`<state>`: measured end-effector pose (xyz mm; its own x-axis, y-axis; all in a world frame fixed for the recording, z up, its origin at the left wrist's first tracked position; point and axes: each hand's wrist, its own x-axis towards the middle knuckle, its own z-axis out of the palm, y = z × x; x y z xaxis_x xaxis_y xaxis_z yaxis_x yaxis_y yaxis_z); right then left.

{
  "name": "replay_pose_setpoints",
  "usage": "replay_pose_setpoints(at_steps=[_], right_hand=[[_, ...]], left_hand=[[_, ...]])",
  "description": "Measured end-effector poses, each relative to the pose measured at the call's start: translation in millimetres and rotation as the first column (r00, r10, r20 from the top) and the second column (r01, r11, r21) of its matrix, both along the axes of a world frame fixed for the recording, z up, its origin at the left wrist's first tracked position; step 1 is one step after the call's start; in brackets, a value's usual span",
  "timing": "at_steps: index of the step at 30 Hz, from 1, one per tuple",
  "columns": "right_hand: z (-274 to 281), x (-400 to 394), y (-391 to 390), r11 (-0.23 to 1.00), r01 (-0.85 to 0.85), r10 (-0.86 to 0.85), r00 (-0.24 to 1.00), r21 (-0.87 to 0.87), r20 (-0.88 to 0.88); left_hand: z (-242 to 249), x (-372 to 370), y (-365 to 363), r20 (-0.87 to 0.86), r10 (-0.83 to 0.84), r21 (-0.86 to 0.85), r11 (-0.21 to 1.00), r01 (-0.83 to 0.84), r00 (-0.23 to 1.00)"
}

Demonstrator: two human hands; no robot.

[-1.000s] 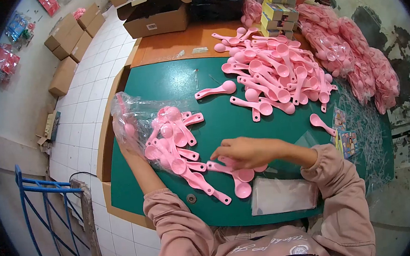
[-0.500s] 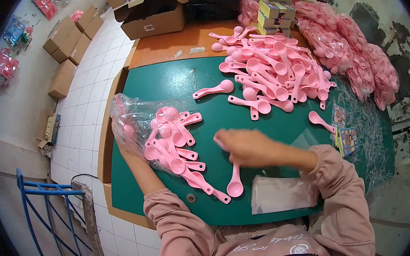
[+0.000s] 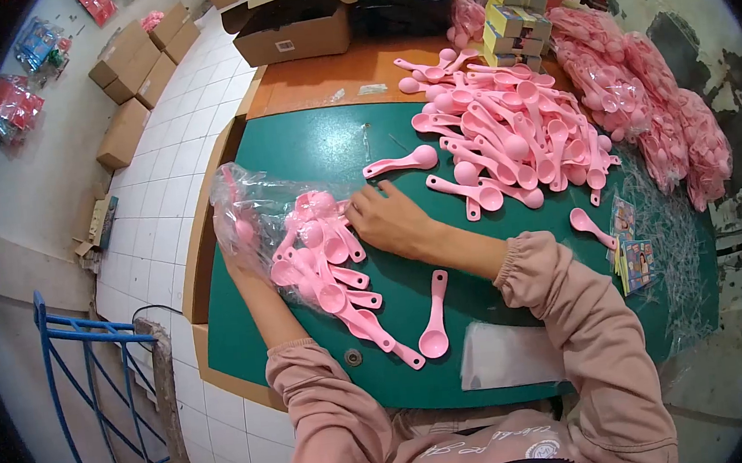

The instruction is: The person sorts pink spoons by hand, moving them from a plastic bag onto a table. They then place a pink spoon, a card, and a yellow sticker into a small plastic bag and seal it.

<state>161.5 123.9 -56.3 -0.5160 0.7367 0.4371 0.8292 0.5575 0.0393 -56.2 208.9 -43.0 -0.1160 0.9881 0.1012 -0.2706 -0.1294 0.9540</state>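
The spoon cluster (image 3: pixel 332 299) is bordered on its far right by the curled right hand (image 3: pixel 385 220), whose grip cannot be told. Whatever is held by the left hand (image 3: pixel 236 263) is hidden by the plastic bag (image 3: pixel 248 189).

The spoon heap (image 3: pixel 518 130) lies on the table (image 3: pixel 293 146), right of the plastic bag (image 3: pixel 258 202) and behind the sleeve stack (image 3: pixel 507 358).

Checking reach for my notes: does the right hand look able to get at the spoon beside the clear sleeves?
Probably yes: only bare table shows between the right hand and the spoon, and nothing lies on top of it.
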Motion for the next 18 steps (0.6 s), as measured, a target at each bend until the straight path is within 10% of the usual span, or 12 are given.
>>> replay_pose_setpoints(at_steps=[8,13,16,18], right_hand=[[70,28,-47,0.998,-0.034,0.026,0.987,0.052,0.158],[125,79,-46,0.729,-0.357,0.243,0.932,-0.583,-0.267],[145,109,-35,0.622,-0.241,-0.04,0.94,-0.745,-0.338],[137,136,-27,0.778,-0.15,-0.081,0.939,-0.611,-0.335]], left_hand=[[0,1,1,-0.056,0.015,-0.058,0.998,-0.019,0.998],[2,10,2,0.041,0.002,0.008,1.0,-0.003,0.999],[3,7,3,0.03,0.009,0.001,1.0,-0.009,1.0],[2,5,3,0.023,0.014,-0.006,1.0,-0.014,1.0]])
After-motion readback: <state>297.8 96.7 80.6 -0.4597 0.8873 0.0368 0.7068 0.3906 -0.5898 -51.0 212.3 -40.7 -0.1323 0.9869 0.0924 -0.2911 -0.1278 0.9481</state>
